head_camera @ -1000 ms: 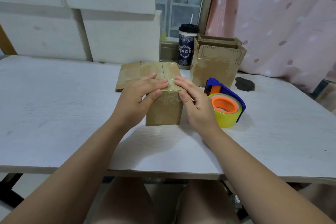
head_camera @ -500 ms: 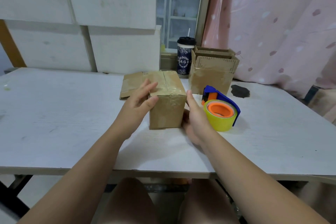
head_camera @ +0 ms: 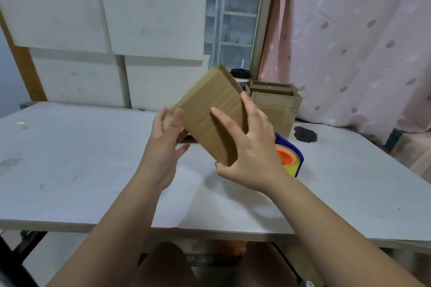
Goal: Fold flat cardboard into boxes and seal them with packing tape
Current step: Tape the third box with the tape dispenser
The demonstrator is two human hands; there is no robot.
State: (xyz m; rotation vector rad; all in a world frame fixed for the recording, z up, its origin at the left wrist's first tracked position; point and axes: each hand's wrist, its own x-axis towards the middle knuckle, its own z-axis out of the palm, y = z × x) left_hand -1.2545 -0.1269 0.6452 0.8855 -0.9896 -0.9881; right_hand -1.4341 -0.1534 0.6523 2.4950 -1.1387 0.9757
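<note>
A closed brown cardboard box [head_camera: 210,112] hangs tilted above the white table [head_camera: 93,158], one corner pointing up. My right hand [head_camera: 249,154] grips it from the right, thumb under the lower corner and fingers spread over the near face and right side. With straight fingers, my left hand [head_camera: 163,147] touches the box's lower left corner. The blue tape dispenser [head_camera: 291,158], with its orange core and yellow roll, sits on the table behind my right hand, partly hidden. A sliver of flat cardboard [head_camera: 186,138] shows behind my left hand.
Two open cardboard boxes [head_camera: 277,105] stand at the table's back right, with a dark lidded cup [head_camera: 240,74] behind the held box. A black patch [head_camera: 305,134] marks the table by the pink curtain. White boards lean against the back wall.
The box has left the table: it has been lifted and tipped over onto a slant. My right hand went from its side to under it. The view has tilted upward.
</note>
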